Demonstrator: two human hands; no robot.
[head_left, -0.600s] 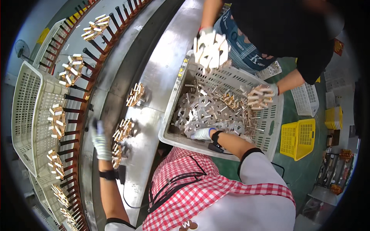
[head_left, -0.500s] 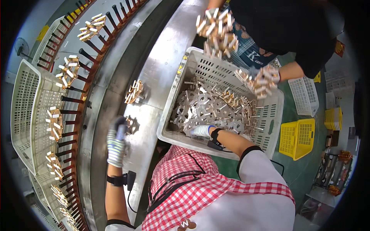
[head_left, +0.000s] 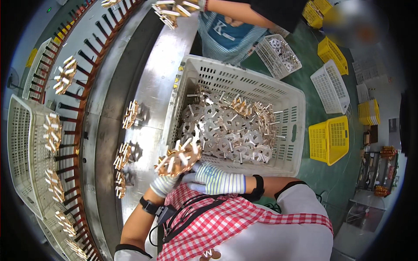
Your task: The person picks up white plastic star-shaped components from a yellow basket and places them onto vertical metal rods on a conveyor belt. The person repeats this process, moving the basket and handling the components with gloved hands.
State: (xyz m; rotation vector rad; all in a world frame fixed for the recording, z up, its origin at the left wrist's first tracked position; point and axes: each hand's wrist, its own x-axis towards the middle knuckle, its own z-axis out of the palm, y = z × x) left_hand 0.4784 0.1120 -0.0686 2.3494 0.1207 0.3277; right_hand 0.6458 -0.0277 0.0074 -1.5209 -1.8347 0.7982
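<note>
Low in front of my apron, my two gloved hands meet at a copper-coloured metal piece with white rods sticking out [head_left: 179, 160]. My left hand [head_left: 163, 185] closes on it from beneath; its fingers are partly hidden. My right hand [head_left: 217, 179] grips the lower right edge, fingers bent toward the left hand. Just beyond is a big pale plastic crate [head_left: 237, 168], holding grey flat cut-out metal pieces [head_left: 217, 124] and some copper-coloured ones [head_left: 242, 107]. On the metal table to the left stand more rodded pieces [head_left: 130, 115], [head_left: 123, 155], [head_left: 120, 184].
A co-worker's hand [head_left: 201, 5] holds rodded pieces above the table's far end. Along the left curves a rack of dark upright pegs [head_left: 69, 108], some bearing similar pieces [head_left: 53, 132]. Yellow baskets [head_left: 328, 141] and a white basket [head_left: 330, 89] stand on the right.
My right hand has come out of the crate, and my left has moved off the table to meet it at a rodded piece. Another piece stands on the table. The co-worker's hand has moved left.
</note>
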